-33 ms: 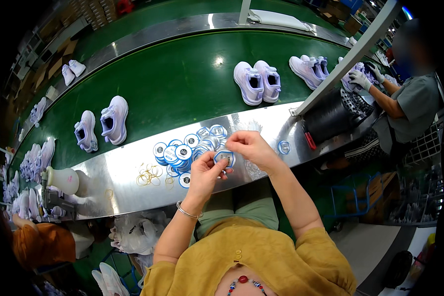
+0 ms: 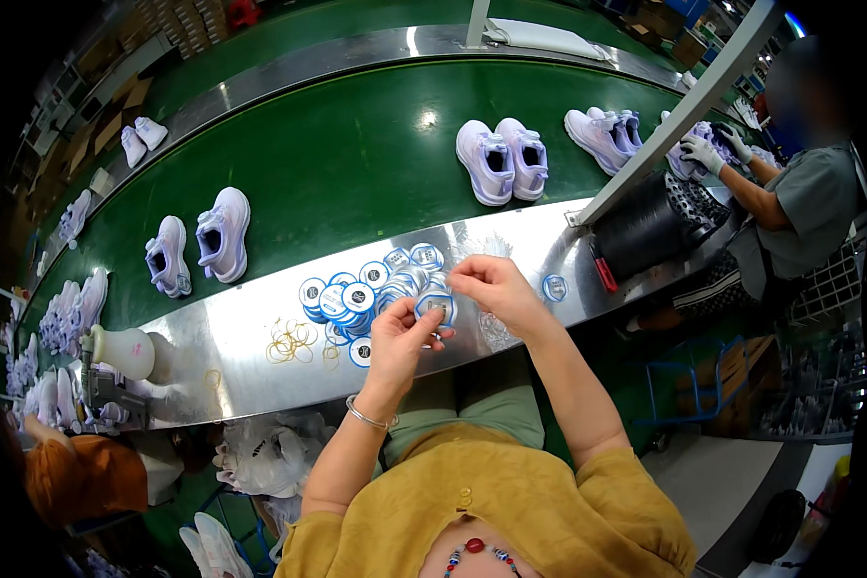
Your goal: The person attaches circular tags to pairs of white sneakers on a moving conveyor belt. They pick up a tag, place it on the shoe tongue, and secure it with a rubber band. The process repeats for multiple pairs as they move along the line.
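Observation:
My left hand pinches a round white tag with a blue rim between thumb and fingers, its face turned up. Just to the right, my right hand is closed in a pinch beside the tag's upper edge; whatever is between its fingertips is too small to make out. A heap of similar round tags lies on the metal ledge beyond and left of my hands. Thin clear plastic strands lie by my right hand, and one loose round tag sits further right.
Yellowish rubber bands lie left of the tags. Pairs of pale lilac sneakers stand on the green conveyor belt. A slanted metal post and black roll are at right, near a gloved co-worker. Another person's orange sleeve shows lower left.
My right hand has shifted very slightly to the right, away from the tag. The tag in my left hand has moved a touch left; the rest looks the same.

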Motion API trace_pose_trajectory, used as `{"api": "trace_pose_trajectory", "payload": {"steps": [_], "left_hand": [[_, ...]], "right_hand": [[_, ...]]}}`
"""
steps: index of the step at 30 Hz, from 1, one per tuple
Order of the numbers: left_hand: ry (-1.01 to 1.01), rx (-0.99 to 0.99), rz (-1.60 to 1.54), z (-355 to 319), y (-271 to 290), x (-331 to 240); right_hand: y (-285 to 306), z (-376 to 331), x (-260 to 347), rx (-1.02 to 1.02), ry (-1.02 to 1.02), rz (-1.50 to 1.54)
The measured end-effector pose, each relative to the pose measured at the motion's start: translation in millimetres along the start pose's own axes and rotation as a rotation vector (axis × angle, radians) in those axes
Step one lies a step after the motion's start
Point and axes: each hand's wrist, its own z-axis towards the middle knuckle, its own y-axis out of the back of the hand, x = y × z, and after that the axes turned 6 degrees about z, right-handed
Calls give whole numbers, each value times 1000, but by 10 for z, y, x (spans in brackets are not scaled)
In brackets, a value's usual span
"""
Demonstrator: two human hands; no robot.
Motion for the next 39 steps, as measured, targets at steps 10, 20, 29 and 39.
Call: {"api": "trace_pose_trajectory", "payload": {"steps": [10,20,29,39], "left_hand": [[11,-76,-5,-45,-49,108],[-300,-127,1038,564,45,95],[-678,-250,1402,753,-84,176],[-37,156,224,48,-25,-53]], "right_hand": [[-134,-85,-435,-89,123,219],[346,-87,-366,-286,9,410],[417,-216,-335,-295,-13,272],[34,-208,-206,19,102,-83]]}}
